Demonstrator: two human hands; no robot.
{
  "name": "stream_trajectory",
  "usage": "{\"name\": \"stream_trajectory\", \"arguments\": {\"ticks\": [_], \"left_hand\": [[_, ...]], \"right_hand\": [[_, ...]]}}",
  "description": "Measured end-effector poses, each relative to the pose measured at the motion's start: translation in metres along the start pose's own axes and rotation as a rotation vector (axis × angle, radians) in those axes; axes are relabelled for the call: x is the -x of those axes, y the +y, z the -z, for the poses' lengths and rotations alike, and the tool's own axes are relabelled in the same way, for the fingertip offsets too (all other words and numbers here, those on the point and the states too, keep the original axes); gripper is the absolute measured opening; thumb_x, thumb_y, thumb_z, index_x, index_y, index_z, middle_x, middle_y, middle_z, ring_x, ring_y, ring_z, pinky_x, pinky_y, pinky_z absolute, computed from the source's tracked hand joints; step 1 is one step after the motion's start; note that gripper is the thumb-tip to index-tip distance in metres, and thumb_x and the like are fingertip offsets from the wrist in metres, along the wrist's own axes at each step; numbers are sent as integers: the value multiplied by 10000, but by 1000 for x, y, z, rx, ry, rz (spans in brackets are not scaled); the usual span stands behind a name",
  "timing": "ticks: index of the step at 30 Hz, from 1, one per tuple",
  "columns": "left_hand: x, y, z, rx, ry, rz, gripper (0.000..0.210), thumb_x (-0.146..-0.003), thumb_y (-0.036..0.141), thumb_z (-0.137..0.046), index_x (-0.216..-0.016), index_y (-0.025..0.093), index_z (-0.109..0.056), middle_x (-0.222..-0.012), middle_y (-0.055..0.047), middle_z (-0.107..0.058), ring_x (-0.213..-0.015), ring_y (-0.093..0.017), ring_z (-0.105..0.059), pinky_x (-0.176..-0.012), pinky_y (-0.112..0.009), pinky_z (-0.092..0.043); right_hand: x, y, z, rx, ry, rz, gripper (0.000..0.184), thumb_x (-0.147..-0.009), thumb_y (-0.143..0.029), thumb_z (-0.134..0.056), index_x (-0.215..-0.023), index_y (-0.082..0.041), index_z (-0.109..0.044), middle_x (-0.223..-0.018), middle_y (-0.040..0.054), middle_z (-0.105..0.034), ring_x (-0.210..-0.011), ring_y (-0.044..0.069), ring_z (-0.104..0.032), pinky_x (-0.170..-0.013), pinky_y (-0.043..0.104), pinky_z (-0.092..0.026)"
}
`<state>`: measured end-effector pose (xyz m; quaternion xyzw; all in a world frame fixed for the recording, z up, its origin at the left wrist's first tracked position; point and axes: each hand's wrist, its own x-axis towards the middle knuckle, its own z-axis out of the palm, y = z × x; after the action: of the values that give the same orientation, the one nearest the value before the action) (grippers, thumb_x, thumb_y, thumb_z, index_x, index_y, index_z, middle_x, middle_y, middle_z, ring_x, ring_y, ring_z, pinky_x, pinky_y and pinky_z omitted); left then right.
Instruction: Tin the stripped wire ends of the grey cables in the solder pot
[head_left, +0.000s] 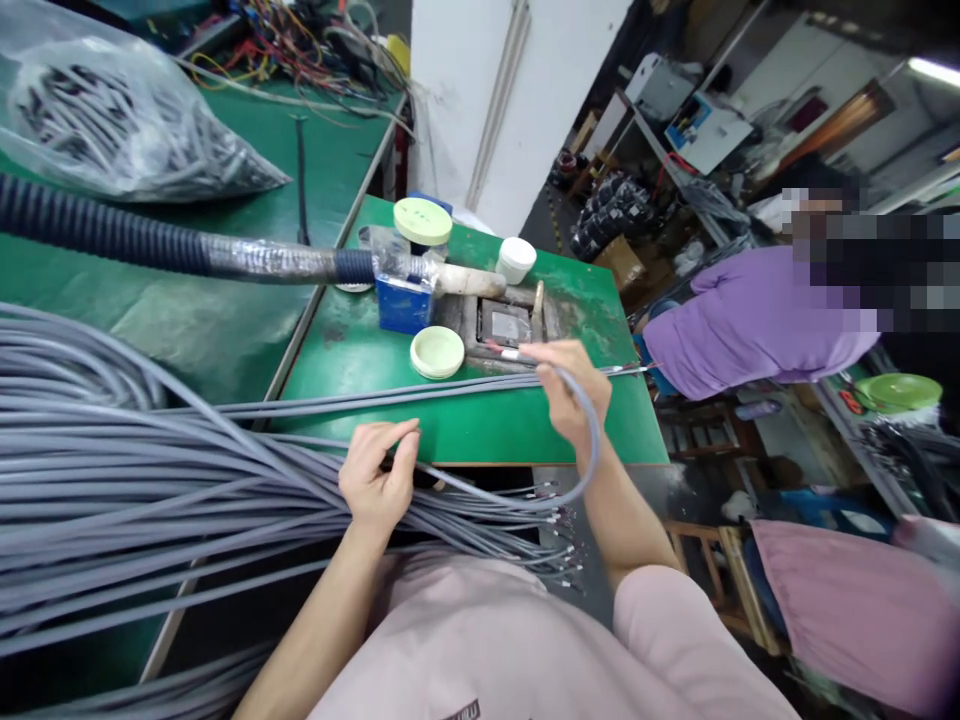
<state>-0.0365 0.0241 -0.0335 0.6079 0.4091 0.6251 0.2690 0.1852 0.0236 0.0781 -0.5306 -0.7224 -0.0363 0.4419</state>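
My right hand (574, 390) is closed on a grey cable (592, 450) near its end. The stripped end, with thin reddish wires and a white band (510, 354), points left beside a square metal pot (504, 324) with a dull silvery surface. From there the cable loops down and back towards my left hand (379, 472). That hand is closed over the cable, thumb and forefinger nearly meeting; its other fingers are mostly hidden. Under and beside it lies a thick bundle of grey cables (247, 480), with several banded ends at the right.
A ribbed hose (112, 235) reaches over a blue box (405, 303) to the pot. Around it stand a pale green lidded tub (422, 220), a shallow dish (437, 352) and a white cup (516, 258). Two cables (390, 393) cross the green table. A person in purple (757, 310) sits at right.
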Motion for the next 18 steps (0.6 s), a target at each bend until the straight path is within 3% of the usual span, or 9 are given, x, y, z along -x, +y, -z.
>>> {"name": "stream_trajectory", "arguments": {"ticks": [3,6,10,15,18], "left_hand": [[5,13,-9,285,-100,275,177,-802,243,-637,-951,205,-727,-749,-30,-693,-711,-145,-613,-681,-274,-472],[12,26,-21,535,-224,588,247,-757,339,-695,-953,194,-734,-736,-33,-696,-687,-139,-622,-667,-255,-488],[18,40,-33,807,-262,884,376,-615,427,-795,-898,186,-738,-775,-32,-704,-626,-121,-610,-595,-236,-500],[15,51,-31,925,-288,1036,380,-570,450,-818,-834,194,-723,-656,27,-628,-547,-71,-553,-477,-167,-454],[7,49,-32,929,-280,953,319,-568,435,-823,-744,200,-698,-658,40,-611,-595,-68,-548,-522,-163,-468]], "right_hand": [[28,-24,-2,-71,4,128,205,-911,-286,-513,-1044,-237,-660,-1032,60,-717,-953,181,-642,-843,370,-516],[53,-38,-6,-12,-32,142,228,-920,-339,-501,-1011,-239,-684,-1065,61,-711,-983,169,-612,-870,359,-502],[81,-48,-12,115,-191,146,234,-907,-394,-527,-1015,-282,-702,-1110,14,-698,-1064,139,-548,-938,312,-450],[99,-49,-7,235,-404,189,262,-933,-346,-503,-1161,-342,-632,-1299,-61,-597,-1180,94,-471,-1000,258,-374],[92,-50,8,280,-400,249,307,-965,-296,-432,-1229,-340,-582,-1364,-78,-542,-1202,96,-459,-988,263,-376]]}}
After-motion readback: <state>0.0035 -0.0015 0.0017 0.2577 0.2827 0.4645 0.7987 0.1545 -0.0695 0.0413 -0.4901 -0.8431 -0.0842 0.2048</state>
